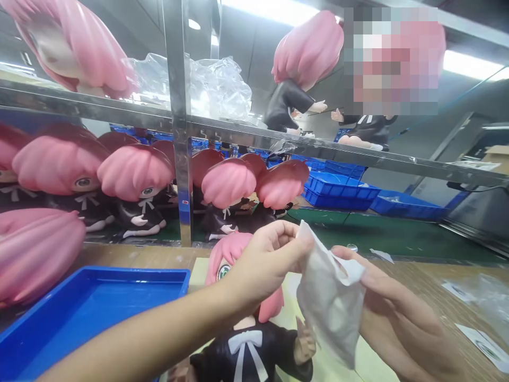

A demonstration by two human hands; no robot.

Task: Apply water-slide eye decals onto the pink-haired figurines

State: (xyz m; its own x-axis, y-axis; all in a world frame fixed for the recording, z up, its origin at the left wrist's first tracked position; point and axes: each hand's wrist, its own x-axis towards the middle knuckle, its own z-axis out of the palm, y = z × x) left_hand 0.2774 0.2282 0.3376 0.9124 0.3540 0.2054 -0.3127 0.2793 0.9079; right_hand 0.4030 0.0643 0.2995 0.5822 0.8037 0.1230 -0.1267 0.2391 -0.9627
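A small whitish pouch [332, 302] hangs between my two hands, its top edge pulled a little apart; what it contains cannot be seen. My left hand [274, 254] pinches its upper left corner. On the opposite corner, my right hand [392, 302] has thumb and fingers closed. Behind and below my left forearm is a pink-haired figurine [246, 345] in a black dress with a white bow, on a pale yellow sheet [376, 353]. My left arm covers part of its face and hair.
At left stands a blue tray [103, 297], beside a large pink hair piece [37, 249]. A metal rack [181, 122] holds several similar figurines and crumpled clear plastic [218, 87]. Blue crates [338, 185] sit beyond it. Printed eye stickers [483, 342] lie at right.
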